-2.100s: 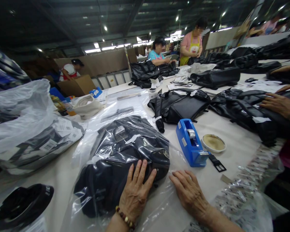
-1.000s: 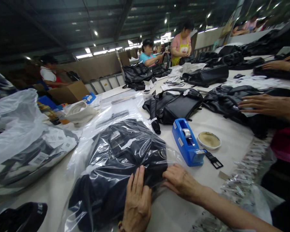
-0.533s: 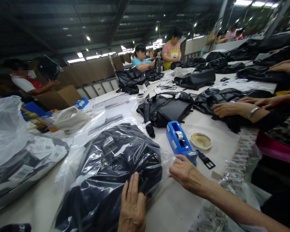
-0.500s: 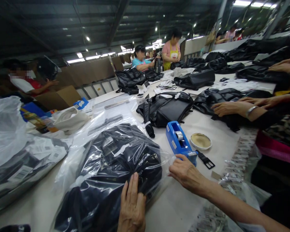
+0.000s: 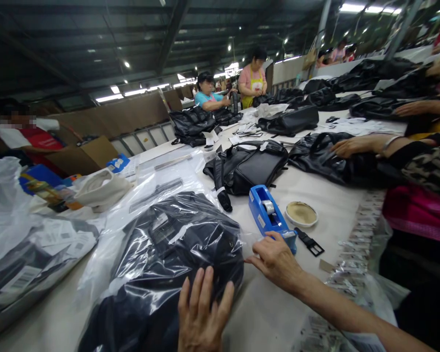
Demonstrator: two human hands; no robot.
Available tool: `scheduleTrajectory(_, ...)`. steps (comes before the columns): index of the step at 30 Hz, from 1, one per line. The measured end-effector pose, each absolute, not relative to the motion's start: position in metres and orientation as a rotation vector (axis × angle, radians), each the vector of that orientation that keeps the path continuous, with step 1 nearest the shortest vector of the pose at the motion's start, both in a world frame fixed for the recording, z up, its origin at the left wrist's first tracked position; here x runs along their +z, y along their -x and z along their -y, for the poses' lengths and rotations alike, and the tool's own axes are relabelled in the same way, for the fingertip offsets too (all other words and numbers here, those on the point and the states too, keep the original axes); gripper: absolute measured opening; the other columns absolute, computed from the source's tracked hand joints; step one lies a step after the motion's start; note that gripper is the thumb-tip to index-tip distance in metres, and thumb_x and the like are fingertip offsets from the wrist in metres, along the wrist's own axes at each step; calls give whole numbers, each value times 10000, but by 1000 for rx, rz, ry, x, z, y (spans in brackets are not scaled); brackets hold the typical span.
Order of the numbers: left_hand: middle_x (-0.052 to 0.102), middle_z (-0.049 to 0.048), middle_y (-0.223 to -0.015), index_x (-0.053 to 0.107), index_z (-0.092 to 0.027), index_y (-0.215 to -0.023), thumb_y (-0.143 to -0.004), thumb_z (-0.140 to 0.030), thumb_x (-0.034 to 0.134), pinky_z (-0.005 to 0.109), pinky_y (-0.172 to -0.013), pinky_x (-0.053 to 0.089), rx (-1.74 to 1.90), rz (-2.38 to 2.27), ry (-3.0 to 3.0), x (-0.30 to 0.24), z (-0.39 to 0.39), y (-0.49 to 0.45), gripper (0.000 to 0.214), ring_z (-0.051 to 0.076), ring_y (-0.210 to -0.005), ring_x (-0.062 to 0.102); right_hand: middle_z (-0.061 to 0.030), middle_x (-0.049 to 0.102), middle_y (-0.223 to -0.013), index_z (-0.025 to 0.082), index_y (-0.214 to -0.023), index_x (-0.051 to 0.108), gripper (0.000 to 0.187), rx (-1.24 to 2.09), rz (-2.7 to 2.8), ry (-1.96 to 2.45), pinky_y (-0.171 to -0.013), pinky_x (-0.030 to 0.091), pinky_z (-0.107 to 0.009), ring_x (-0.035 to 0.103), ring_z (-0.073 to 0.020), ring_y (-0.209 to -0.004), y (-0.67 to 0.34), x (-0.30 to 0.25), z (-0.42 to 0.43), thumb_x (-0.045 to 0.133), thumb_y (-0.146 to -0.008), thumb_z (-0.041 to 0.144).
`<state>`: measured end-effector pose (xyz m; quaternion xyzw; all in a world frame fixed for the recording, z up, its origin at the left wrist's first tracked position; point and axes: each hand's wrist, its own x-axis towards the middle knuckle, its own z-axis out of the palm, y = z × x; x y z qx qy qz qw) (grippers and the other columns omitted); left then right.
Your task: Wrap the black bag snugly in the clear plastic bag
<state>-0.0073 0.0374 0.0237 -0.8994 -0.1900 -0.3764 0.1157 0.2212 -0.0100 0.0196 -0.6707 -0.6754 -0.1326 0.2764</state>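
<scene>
A black bag lies inside a clear plastic bag [image 5: 157, 274], which is shiny and creased, with a white tag showing through. My left hand [image 5: 203, 313] rests flat on the plastic near its lower right, fingers spread. At the plastic's right edge, my right hand [image 5: 278, 261] has bent fingers closed on the thin flap of the plastic bag, with the thumb stretched towards the bundle. Just behind my right hand stands a blue tape dispenser [image 5: 258, 208] with a roll in it. A black strap with a buckle [image 5: 310, 242] lies beside the dispenser.
A round lid-like dish [image 5: 301, 213] sits right of the dispenser. Beyond are a black backpack [image 5: 254, 166] and flat clear bags [image 5: 165, 178]. A filled plastic sack [image 5: 33, 264] stands left. At right, a co-worker's hands [image 5: 359, 145] handle black bags. Small packets [image 5: 359, 244] line the table edge.
My left hand's fingers have spread apart on the plastic. My right hand has shifted slightly left, its thumb now stretched out. The view has turned a little to the right.
</scene>
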Motion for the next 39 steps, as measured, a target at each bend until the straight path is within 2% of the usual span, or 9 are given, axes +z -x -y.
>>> scheduleTrajectory(5,362,150,-1429,579,-225,-1190,-841,-173,409,551,-1108,109,-848,499,2770,24,-46,7,392,330,-1347,260,-17,574,-630,176,-707,558,150,-395,1824,1804,-823,342,-348,512,-181,-662,-221,25,10,579,-849,222)
scheduleTrajectory(9,275,160,-1470,584,-231,-1190,-828,-163,430,546,-1108,121,-859,562,2769,20,-48,9,399,342,-1348,250,-60,591,-739,166,-773,581,126,-435,1808,1802,-777,357,-355,509,-212,-763,-222,32,13,496,-864,143)
scheduleTrajectory(15,209,148,-1497,571,-246,-1204,-814,-163,453,531,-1109,141,-852,590,2774,17,-46,10,416,347,-1345,254,-100,616,-1001,155,-988,580,136,-493,1589,1708,-928,329,-415,508,-241,-1007,-240,42,29,528,-867,192)
scheduleTrajectory(17,197,142,-1502,576,-243,-1196,-813,-155,453,518,-1114,138,-861,593,2774,18,-46,9,412,341,-1348,248,-107,615,-1032,167,-970,594,150,-454,1395,1769,-934,323,-431,508,-250,-1027,-254,41,32,517,-868,247)
scheduleTrajectory(21,202,124,-1504,603,-238,-1154,-826,-150,422,481,-1121,140,-952,575,2751,16,-48,6,385,318,-1351,253,-114,621,-1004,196,-795,620,259,-43,975,1895,-911,339,-483,509,-298,-1029,-287,30,30,502,-784,426)
scheduleTrajectory(24,223,114,-1499,618,-236,-1125,-831,-161,420,465,-1124,147,-1044,533,2714,12,-51,4,362,301,-1352,258,-92,640,-869,205,-664,613,326,138,926,1897,-819,412,-441,559,-273,-894,-301,23,26,488,-738,497)
scheduleTrajectory(29,262,130,-1483,626,-234,-1113,-826,-148,424,480,-1122,159,-1076,513,2688,9,-53,4,361,306,-1341,282,-66,639,-744,199,-599,625,353,335,834,1830,-714,450,-375,582,-239,-762,-297,18,18,519,-691,522)
scheduleTrajectory(35,249,140,-1486,625,-227,-1112,-832,-153,441,473,-1129,147,-1059,486,2682,11,-54,5,343,306,-1348,266,-114,654,-908,184,-517,564,403,399,694,1704,-760,444,-384,589,-269,-873,-289,26,12,561,-675,555)
scheduleTrajectory(39,263,137,-1480,631,-233,-1102,-863,-170,409,479,-1121,160,-1088,499,2665,7,-54,4,332,300,-1341,284,-110,592,-1072,187,-553,571,406,364,699,1609,-892,392,-389,517,-280,-1050,-275,39,34,589,-689,569)
